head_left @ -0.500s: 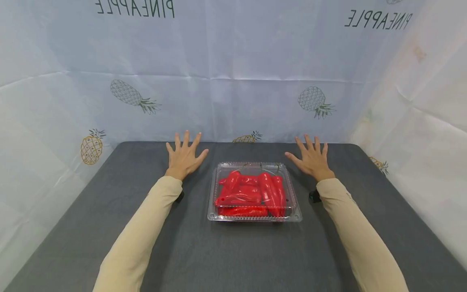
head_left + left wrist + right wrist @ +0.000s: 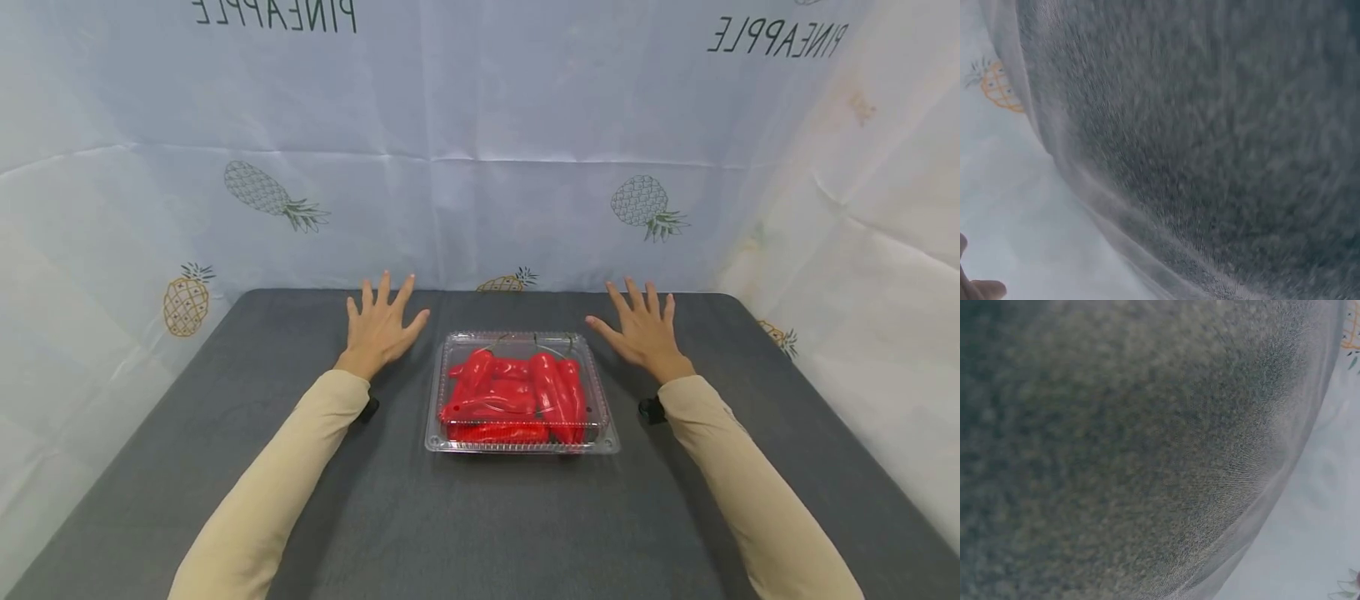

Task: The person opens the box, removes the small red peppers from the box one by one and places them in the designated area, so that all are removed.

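Observation:
Between the two hands sits a clear plastic clamshell box [image 2: 522, 447] with its lid down, and several red chili peppers [image 2: 504, 398] show through it. My left hand [image 2: 375, 329] is to the left of the box and apart from it, fingers spread and straight, holding nothing. To the right of the box, also apart from it, my right hand [image 2: 647, 332] has its fingers spread and holds nothing. The left wrist view catches only a few fingertips [image 2: 988, 289] at its lower left corner. In the right wrist view mostly the dark tabletop shows.
A dark grey table [image 2: 480, 533] lies under the arms, its far edge just by the fingertips. White cloth [image 2: 525, 100] printed with pineapples hangs behind it and along both sides. A black wrist camera [image 2: 651, 410] is strapped under the right sleeve.
Both forearms have shifted slightly outward, and the left hand has turned a little. The box and peppers stay in place on the table.

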`<state>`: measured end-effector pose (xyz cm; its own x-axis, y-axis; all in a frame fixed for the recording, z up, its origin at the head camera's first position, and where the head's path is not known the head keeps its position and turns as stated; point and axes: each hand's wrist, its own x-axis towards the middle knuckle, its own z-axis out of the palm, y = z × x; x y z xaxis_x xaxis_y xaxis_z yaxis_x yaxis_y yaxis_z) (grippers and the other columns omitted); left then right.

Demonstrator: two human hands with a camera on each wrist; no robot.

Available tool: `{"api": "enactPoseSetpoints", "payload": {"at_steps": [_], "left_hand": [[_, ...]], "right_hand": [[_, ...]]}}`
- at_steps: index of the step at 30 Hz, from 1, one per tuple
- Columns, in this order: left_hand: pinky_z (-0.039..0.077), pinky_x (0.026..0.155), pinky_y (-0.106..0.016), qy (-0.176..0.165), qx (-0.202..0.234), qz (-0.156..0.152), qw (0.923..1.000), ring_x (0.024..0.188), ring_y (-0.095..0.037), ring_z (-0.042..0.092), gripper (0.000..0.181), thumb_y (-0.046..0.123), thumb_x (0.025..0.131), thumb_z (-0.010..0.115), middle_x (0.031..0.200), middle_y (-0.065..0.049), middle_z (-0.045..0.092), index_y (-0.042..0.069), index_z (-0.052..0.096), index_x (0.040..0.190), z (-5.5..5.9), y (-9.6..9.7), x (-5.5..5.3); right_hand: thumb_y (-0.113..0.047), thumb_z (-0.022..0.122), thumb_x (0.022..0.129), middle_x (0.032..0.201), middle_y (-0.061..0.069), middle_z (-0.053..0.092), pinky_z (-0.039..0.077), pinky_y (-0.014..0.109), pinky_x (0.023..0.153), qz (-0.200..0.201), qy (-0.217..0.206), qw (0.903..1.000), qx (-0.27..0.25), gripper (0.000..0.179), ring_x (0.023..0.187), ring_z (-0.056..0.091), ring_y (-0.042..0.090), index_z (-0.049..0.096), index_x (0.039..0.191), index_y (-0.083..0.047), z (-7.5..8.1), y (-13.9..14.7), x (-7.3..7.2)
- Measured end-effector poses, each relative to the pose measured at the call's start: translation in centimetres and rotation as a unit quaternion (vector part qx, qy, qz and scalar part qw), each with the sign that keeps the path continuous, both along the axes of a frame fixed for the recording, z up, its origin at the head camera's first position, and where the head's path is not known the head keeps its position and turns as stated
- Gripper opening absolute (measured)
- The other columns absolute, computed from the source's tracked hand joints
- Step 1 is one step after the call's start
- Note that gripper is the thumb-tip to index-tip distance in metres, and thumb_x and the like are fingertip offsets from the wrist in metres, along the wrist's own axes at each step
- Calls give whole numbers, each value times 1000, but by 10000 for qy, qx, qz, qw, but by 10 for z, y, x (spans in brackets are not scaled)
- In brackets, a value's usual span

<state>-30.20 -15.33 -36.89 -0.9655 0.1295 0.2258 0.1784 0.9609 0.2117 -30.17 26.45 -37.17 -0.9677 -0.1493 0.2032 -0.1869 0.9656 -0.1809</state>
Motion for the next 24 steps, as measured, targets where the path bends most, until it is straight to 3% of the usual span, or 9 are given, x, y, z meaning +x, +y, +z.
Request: {"api": "enactPoseSetpoints", "payload": {"at_steps": [10, 24], "left_hand": [[11, 115, -72, 65, 132, -100, 9998, 152, -48, 5, 73, 57, 99, 41, 166, -17, 9, 27, 15, 160, 2, 5, 11], [18, 115, -70, 157, 254, -179, 9994, 148, -48, 21, 68, 49, 99, 47, 163, -21, 21, 21, 27, 158, -2, 3, 29]], "right_hand": [[-70, 40, 94, 164, 24, 11, -5, 73, 115, 105, 56, 9999, -47, 89, 149, 3, 52, 22, 158, -10, 1, 2, 12], [-62, 47, 95, 163, 23, 16, 1, 72, 115, 377, 229, 9989, -157, 83, 149, 8, 51, 28, 156, -9, -1, -4, 33]]}}
